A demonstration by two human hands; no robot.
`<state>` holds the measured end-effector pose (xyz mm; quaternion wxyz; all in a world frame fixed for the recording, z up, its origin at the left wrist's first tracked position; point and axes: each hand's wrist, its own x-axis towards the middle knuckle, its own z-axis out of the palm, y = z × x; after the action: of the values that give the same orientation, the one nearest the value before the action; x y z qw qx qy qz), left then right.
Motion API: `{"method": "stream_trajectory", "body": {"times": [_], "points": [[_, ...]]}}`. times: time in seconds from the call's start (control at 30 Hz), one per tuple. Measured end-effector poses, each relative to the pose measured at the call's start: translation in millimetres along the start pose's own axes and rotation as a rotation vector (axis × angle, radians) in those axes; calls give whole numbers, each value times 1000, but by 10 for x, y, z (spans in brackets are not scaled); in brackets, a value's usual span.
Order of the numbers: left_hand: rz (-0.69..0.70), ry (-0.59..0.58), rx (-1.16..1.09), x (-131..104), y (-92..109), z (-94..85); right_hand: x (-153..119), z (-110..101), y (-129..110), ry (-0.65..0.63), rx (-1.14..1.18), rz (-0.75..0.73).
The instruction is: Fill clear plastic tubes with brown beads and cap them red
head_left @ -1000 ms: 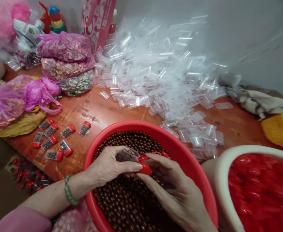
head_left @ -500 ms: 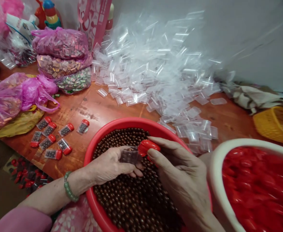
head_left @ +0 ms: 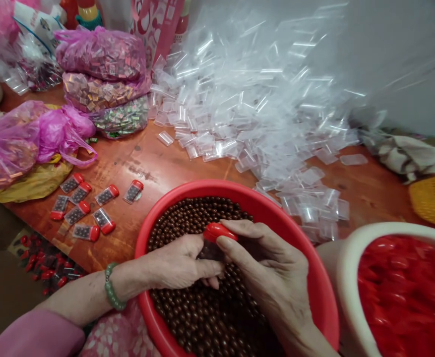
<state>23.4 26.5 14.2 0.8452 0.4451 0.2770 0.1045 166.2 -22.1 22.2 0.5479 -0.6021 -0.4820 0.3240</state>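
Over a red basin (head_left: 191,187) filled with small brown balls (head_left: 187,302), my left hand (head_left: 180,263) grips a small clear case (head_left: 210,250) between thumb and fingers. My right hand (head_left: 273,267) pinches a red cap (head_left: 217,231), which sits at the upper end of that case. The fingers partly hide the case, so its contents are hard to make out. At the right, a cream tub (head_left: 351,277) holds many red caps (head_left: 406,292). Several filled cases with red ends (head_left: 78,212) lie on the table left of the basin.
A large heap of clear plastic cases (head_left: 239,114) covers the back of the wooden table (head_left: 146,158). Pink bags (head_left: 105,54) stand at the back left. More red-ended cases (head_left: 49,263) lie below the table's left edge. A yellow basket (head_left: 433,198) is at the right.
The red cap has come down from beside the clear case onto its end. My right hand has moved slightly left with it. The whole view has shifted a little.
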Motion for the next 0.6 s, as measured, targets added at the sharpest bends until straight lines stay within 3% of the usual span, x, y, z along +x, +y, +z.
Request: {"method": "stream_trajectory", "body": {"times": [0.23,0.6], "points": [[78,-11,-53,-22,53,-17,-12,-74,83,41,-16,41],[43,-35,48,6,80,-9,-34,-54,84,37,-4,-12]]}}
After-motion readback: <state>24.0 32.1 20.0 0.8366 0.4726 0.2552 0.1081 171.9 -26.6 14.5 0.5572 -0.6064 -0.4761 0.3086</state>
